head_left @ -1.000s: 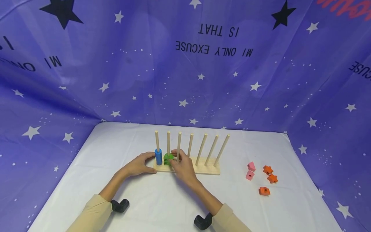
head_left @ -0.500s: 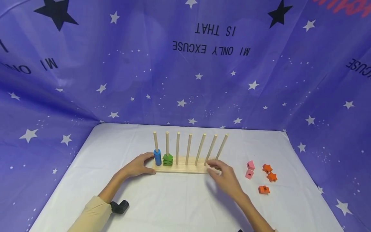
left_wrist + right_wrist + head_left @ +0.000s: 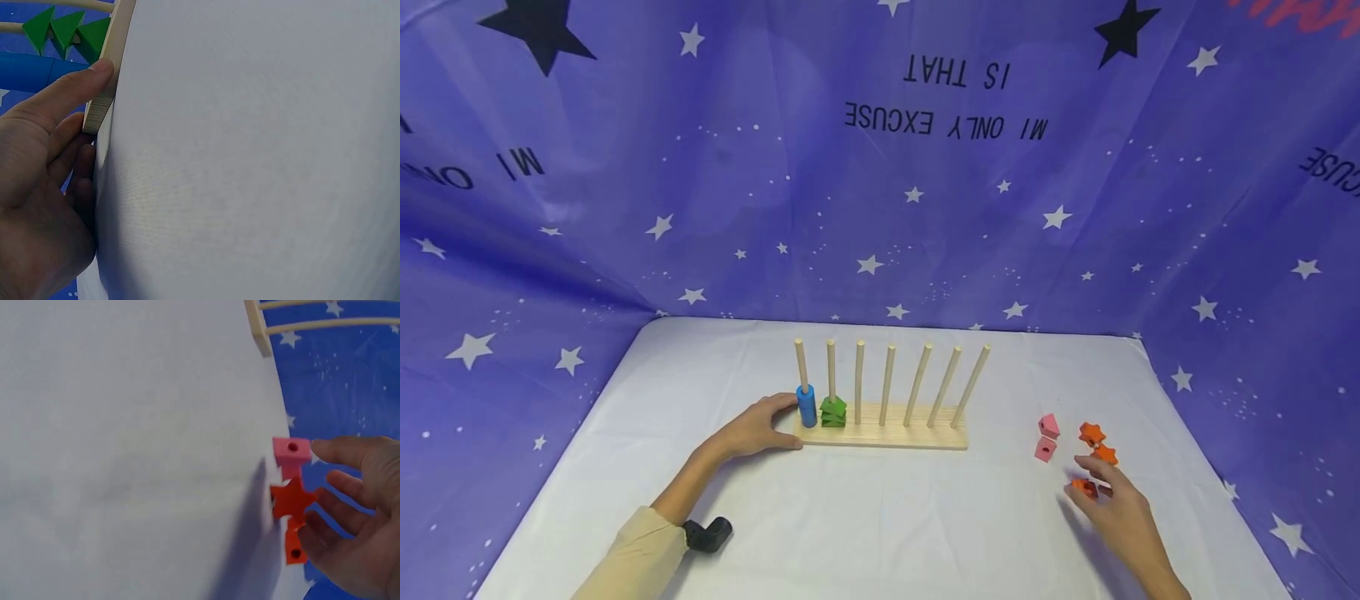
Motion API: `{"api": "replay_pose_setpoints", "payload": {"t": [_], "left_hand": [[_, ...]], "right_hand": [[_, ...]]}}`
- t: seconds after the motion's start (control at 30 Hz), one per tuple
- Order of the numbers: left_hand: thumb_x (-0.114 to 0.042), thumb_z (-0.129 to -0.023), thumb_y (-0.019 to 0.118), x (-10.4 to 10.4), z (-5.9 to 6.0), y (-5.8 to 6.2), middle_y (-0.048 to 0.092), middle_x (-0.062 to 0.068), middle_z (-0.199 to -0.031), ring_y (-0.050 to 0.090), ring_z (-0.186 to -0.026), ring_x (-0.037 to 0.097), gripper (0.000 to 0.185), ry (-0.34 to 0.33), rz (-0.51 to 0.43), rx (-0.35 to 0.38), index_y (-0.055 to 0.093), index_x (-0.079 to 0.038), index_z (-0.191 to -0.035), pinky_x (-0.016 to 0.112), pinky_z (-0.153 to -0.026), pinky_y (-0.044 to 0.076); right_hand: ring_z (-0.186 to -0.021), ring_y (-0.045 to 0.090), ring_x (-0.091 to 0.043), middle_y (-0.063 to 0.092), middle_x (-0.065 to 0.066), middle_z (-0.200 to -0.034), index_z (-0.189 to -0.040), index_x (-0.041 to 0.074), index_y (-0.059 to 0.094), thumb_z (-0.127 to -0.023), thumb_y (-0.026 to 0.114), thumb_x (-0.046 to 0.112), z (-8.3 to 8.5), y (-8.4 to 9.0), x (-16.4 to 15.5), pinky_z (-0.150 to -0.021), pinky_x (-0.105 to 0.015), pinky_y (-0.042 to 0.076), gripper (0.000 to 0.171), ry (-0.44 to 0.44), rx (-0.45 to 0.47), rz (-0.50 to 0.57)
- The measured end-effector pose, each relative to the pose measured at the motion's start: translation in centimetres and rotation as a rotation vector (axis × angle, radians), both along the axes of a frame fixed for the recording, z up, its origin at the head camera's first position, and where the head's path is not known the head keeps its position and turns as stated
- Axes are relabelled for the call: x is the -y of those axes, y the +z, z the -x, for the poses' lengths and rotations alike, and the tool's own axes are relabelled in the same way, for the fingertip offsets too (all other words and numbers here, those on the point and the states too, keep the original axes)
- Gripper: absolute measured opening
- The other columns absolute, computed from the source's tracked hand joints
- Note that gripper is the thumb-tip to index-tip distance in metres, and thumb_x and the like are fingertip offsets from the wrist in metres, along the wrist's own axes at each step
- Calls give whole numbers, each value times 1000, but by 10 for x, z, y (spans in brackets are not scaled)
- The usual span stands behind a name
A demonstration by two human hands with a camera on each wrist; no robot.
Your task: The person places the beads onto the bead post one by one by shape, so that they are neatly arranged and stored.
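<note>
A wooden peg board (image 3: 887, 435) with several upright pegs stands mid-table. My left hand (image 3: 751, 429) holds its left end, the thumb on the front edge and the other fingers round the end, as the left wrist view shows. Beside that hand, blue cylinder beads (image 3: 807, 407) are stacked on the first peg. Green triangular beads (image 3: 67, 31) sit on the second peg. My right hand (image 3: 1120, 512) is over the nearest orange star bead (image 3: 1083, 487), thumb and fingers spread around it. In the right wrist view an orange star bead (image 3: 292, 499) shows in front of the loosely bent fingers.
Two more orange star beads (image 3: 1092, 433) lie just beyond the right hand. Two pink beads (image 3: 1048, 427) with holes lie to their left. White cloth (image 3: 880, 525) covers the table, and a purple star-printed curtain (image 3: 820, 200) surrounds its back and sides.
My right hand has left the green beads and moved right, past the board's right end, to the orange beads. The left hand has stayed at the board's left end.
</note>
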State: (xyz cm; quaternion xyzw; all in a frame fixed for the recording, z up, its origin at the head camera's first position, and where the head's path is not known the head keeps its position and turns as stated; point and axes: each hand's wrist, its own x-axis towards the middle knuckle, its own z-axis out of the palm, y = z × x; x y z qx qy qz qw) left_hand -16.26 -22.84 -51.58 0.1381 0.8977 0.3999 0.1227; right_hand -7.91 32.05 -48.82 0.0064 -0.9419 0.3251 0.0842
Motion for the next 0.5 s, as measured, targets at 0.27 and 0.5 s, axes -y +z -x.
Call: {"api": "replay_pose_setpoints", "payload": {"t": [0.27, 0.5], "left_hand": [[-35, -79, 85, 0, 1, -2, 38, 30, -150, 30, -140, 50, 89, -8, -17, 2, 43, 8, -145, 64, -114, 23], [-34, -80, 84, 0, 1, 0, 39, 30, -150, 30, -139, 50, 88, -5, -7, 4, 43, 7, -146, 65, -113, 23]], "right_hand": [[-98, 66, -20, 67, -22, -116, -122, 0, 67, -83, 80, 9, -3, -21, -21, -75, -10, 49, 42, -7, 65, -37], [-98, 66, -31, 69, -22, -109, -118, -1, 68, -86, 79, 12, 1, -22, -21, -71, -10, 49, 36, -49, 70, -42]]}}
